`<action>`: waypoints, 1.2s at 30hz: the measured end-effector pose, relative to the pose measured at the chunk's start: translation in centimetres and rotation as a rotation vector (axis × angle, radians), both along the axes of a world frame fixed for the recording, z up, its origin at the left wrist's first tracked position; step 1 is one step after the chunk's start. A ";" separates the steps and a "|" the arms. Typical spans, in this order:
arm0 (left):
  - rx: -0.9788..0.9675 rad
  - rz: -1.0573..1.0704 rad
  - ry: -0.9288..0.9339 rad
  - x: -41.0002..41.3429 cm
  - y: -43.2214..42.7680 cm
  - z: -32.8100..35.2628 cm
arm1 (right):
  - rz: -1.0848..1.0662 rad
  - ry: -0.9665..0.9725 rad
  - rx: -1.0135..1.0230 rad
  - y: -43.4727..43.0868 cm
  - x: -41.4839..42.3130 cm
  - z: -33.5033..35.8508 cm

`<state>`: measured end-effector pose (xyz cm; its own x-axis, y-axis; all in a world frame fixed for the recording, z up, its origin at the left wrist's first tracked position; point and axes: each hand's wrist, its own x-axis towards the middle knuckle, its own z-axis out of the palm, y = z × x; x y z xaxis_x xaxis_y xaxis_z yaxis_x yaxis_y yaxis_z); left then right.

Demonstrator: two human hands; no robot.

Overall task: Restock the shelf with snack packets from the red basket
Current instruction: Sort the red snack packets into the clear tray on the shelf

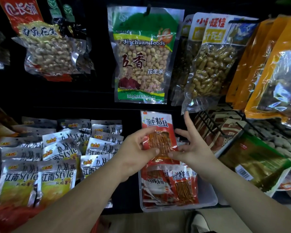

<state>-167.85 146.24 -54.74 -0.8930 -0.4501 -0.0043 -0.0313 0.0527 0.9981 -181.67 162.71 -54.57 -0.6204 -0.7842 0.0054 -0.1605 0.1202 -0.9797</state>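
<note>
As hands (pixel 134 148) (pixel 193 153) touch it, red packet (pixel 158 125) lies between.

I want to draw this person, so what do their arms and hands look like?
No sleeves show: both forearms are bare to the picture's edge. The left hand and right hand wear no gloves, and no ring, watch or bracelet is visible. The nails look short and plain.

The packet (pixel 159 140) in the grip is red with a white band and orange sticks. Above it, the peanut bag (pixel 143 56) is green, yellow and clear. Left, silver packs (pixel 57 179) carry black silhouettes and yellow.
</note>
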 end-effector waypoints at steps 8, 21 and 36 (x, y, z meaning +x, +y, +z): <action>0.014 -0.100 -0.038 0.0 0.0 -0.1 | -0.045 -0.020 0.137 -0.3 0.7 -1.0; -0.070 -0.341 -0.073 -0.3 1.8 -0.8 | -0.140 -0.098 -0.043 -0.8 -0.2 -1.0; -0.209 0.153 0.003 -2.5 -0.8 -5.5 | -0.105 0.337 0.170 -0.4 -0.8 -2.9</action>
